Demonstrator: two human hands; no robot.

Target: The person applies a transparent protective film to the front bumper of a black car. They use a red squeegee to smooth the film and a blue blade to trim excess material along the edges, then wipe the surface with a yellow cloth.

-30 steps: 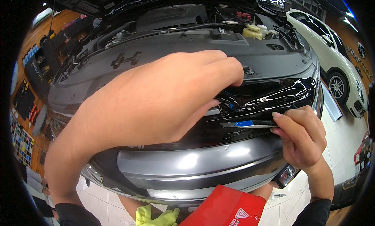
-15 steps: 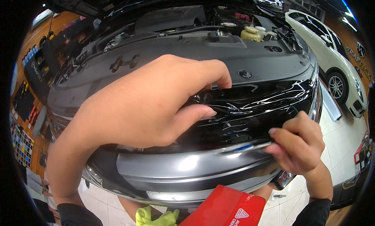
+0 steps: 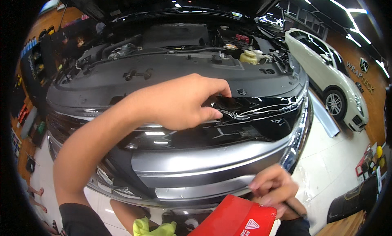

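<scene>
Black bodywork filled the middle of the view: a car (image 3: 245,134) stood nose-on with its hood up and its engine bay exposed. Behind it to the right was a white car (image 3: 316,58) on the pale tiled floor (image 3: 322,166). Across the nearer car's engine bay lay a broad dark plastic cover (image 3: 171,74), and along its front ran a curved silver-grey bumper panel (image 3: 196,159). Between these, glossy black film (image 3: 271,110) lay along the nose, wrinkled just right of the left hand (image 3: 181,100). That hand's grip was loosely open — thumb and forefinger apart, film in the gap; its other fingers were hidden.

At the lower edge leaned a red pouch (image 3: 228,217) with a white triangular mark. The right hand (image 3: 274,187) was at its upper right corner, fingers curled and partly blurred — how far its grip had closed, and on what, could not be told. Left of the pouch sat a crumpled yellow-green cloth (image 3: 154,228). Smallest was a pale yellow reservoir (image 3: 248,57) in the engine bay.
</scene>
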